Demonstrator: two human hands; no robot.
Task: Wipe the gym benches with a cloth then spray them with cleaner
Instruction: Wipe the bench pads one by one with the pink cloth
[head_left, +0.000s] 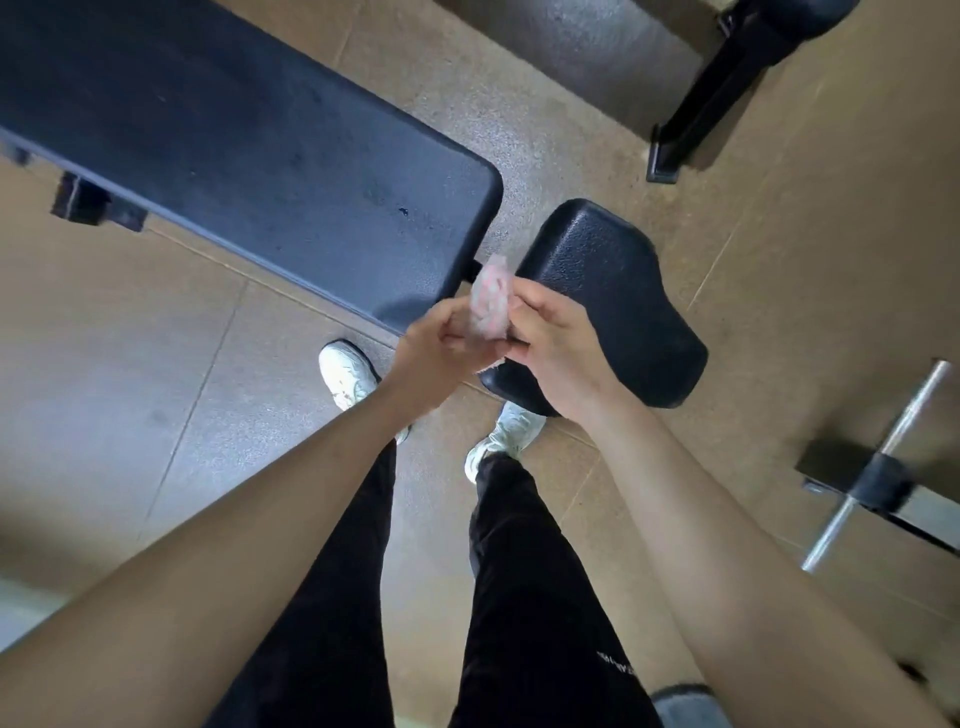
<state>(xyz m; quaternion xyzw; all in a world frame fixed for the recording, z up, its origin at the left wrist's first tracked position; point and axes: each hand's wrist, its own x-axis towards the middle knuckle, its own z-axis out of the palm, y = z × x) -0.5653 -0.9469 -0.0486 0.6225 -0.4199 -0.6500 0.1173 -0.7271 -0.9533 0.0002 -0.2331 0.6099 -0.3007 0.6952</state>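
A small pink and white cloth (489, 301) is bunched between my two hands, above the gap between the bench pads. My left hand (441, 353) grips its lower left side with curled fingers. My right hand (556, 348) pinches its right side. The long black bench pad (234, 156) stretches from the upper left to the middle. The smaller black seat pad (613, 301) lies just right of it, partly under my right hand. No spray bottle shows.
I stand on a tan rubber floor (156, 389) with my white shoes (347, 374) by the bench end. A black bench leg (717, 98) stands at the upper right. A steel bar with a black collar (878, 478) lies at the right edge.
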